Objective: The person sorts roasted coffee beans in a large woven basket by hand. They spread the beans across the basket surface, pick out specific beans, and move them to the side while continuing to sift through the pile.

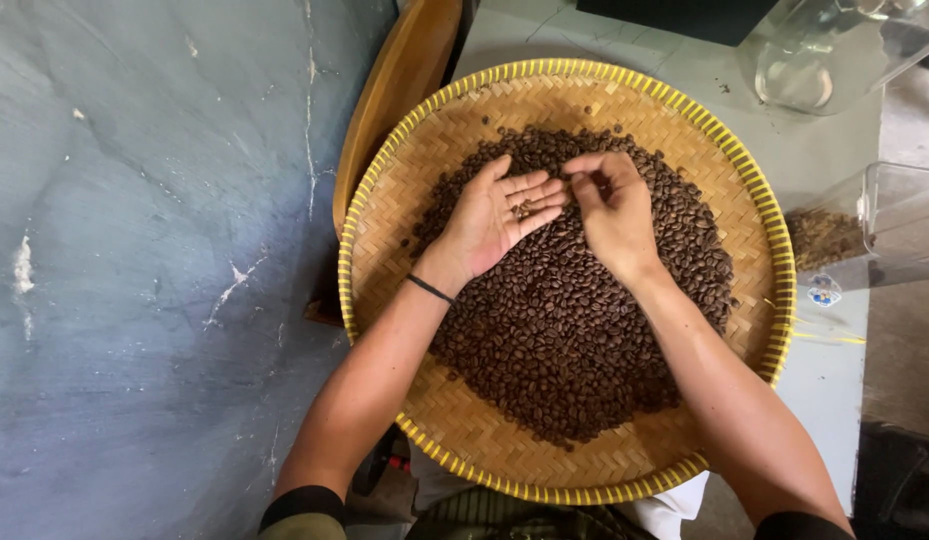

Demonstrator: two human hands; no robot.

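Observation:
A round woven bamboo tray [454,150] with a yellow rim holds a wide pile of dark roasted coffee beans [564,340]. My left hand [494,215] lies palm up on the pile with fingers spread, and a few beans rest on its fingers. A thin black band circles that wrist. My right hand [612,205] is beside it, fingers curled with the tips pinched together close to the left fingertips; whether a bean sits between them is hidden.
The tray rests on a white surface [834,350] beside a wooden chair back [399,80]. A clear plastic container [864,230] with some beans stands at the right, another clear container [824,50] at the top right. Grey concrete floor [134,270] fills the left.

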